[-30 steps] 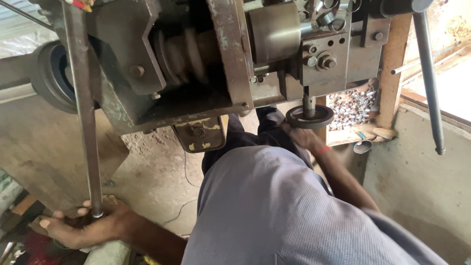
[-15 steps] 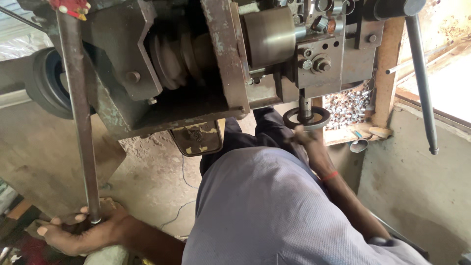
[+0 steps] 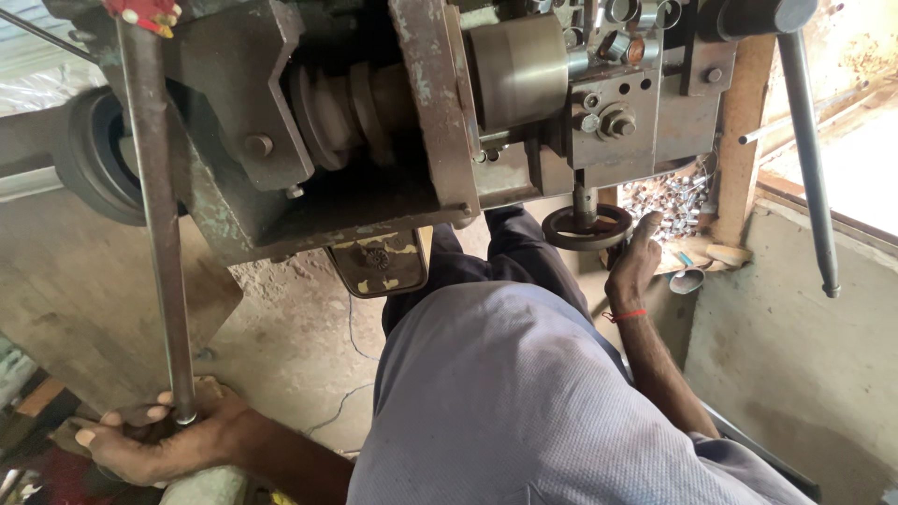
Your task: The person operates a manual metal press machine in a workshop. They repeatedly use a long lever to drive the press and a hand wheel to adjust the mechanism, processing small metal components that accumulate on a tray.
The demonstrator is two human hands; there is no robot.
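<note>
While my left hand [image 3: 159, 440] grips the lower end of the long lever rod [image 3: 154, 224], left of the machine body [image 3: 374, 122], my right hand [image 3: 636, 262] rests half-open beside its small handwheel [image 3: 587, 227]. Fingers could catch if the pulley [image 3: 341, 117] spins.

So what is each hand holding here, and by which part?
Left hand grips the long lever rod at its lower end. Right hand touches the handwheel rim.
</note>
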